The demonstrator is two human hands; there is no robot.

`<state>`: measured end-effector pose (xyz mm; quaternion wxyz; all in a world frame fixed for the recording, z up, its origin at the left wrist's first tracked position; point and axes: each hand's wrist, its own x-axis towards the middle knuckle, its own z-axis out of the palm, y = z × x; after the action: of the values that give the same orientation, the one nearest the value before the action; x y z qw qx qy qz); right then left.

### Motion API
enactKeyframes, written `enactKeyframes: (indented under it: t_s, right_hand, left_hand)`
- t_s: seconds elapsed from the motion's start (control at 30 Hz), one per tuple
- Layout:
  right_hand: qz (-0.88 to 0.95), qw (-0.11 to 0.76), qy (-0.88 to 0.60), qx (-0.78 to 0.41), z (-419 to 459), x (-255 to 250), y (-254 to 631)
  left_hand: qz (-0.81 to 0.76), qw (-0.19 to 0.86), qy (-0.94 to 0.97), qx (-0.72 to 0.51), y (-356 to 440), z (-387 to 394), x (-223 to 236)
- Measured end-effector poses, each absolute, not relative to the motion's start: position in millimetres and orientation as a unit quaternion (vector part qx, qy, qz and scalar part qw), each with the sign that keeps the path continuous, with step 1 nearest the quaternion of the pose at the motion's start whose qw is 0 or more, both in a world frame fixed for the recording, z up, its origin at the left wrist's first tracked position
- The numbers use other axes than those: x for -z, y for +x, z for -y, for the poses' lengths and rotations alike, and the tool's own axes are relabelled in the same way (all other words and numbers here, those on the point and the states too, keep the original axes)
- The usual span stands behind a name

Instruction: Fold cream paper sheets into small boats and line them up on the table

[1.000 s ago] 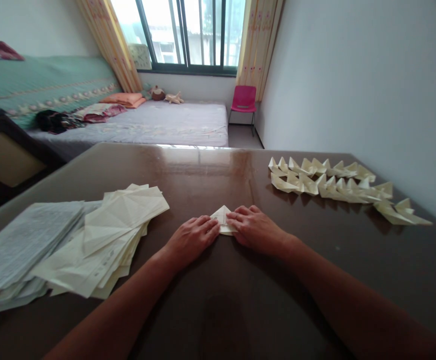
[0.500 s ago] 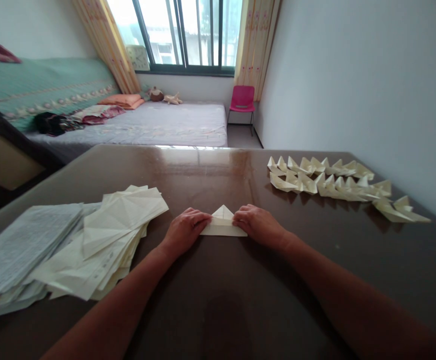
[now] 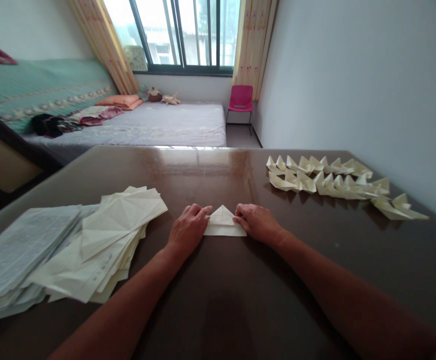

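Observation:
A cream sheet of folded paper (image 3: 223, 224) lies on the brown table in front of me, with a triangular peak at the far side and a straight strip along its near edge. My left hand (image 3: 191, 223) is closed at the paper's left side, thumb and fingers at its edge. On the opposite side, my right hand (image 3: 257, 221) pinches the right edge with curled fingers. Parts of both side edges are hidden beneath the fingers.
Creased cream sheets (image 3: 124, 220) lie in a loose pile at left, beside a stack of printed paper (image 3: 26, 250). Several folded paper boats (image 3: 330, 185) stand in rows at the right on the glossy table (image 3: 218, 290). Beyond are a bed (image 3: 180, 122) and a pink chair (image 3: 241, 100).
My left hand has shifted its hold along the left edge, fingers now higher and more bunched. The right hand stays near the right edge. The paper's peak looks flatter and more fully visible.

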<state>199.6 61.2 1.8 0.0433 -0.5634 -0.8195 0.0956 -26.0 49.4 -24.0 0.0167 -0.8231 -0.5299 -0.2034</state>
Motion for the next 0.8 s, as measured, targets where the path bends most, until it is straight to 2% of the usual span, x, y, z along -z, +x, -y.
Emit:
enactKeyframes:
  t_s: [0.1, 0.2, 0.43, 0.6, 0.67, 0.8]
  right_hand:
    - [0.820, 0.041, -0.564, -0.092, -61, -2, 198]
    - [0.821, 0.050, -0.561, -0.088, -61, -1, 198]
    - [0.822, 0.047, -0.560, -0.089, -61, -4, 200]
    - [0.870, 0.060, -0.488, 0.039, -42, -16, 189]
    - [0.892, 0.036, -0.447, 0.060, -31, -17, 182]
    - [0.886, -0.014, -0.458, 0.074, -14, -16, 173]
  left_hand:
    - [0.453, 0.063, -0.865, 0.208, -20, -39, 18]
    - [0.388, 0.038, -0.906, 0.166, -11, -27, 14]
    - [0.405, 0.032, -0.902, 0.144, -8, -21, 18]
    - [0.417, 0.042, -0.902, 0.108, -5, -21, 13]
    - [0.420, 0.042, -0.901, 0.101, -4, -20, 10]
    - [0.418, 0.045, -0.900, 0.113, -3, -19, 8]
